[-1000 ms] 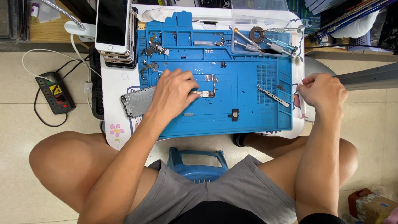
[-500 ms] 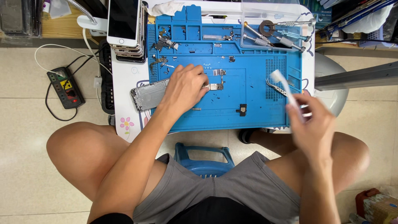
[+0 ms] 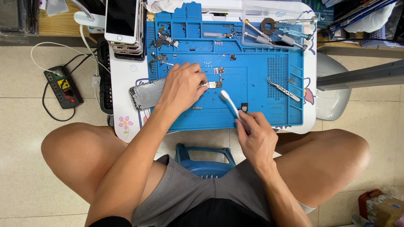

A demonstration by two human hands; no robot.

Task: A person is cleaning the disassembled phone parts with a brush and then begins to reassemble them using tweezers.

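Note:
My left hand [image 3: 182,87] rests on the blue repair mat [image 3: 261,101], its fingertips pinching a small metal phone part [image 3: 210,84] near the mat's middle. An open silver phone housing [image 3: 145,92] lies just left of that hand, partly under it. My right hand [image 3: 254,136] holds a white toothbrush [image 3: 229,102] by its handle at the mat's near edge. The brush head points up and left, a little below and right of the small part and apart from it.
Metal tweezers [image 3: 284,89] lie on the mat's right side. A clear tray [image 3: 273,31] with screwdrivers sits at the far right. A stack of phones [image 3: 124,25] stands at the far left. A power strip [image 3: 62,86] lies on the floor, a blue stool [image 3: 205,157] between my knees.
My right hand has come from the mat's right side to its near middle, now carrying the toothbrush toward the small part. My left hand has stayed on the part.

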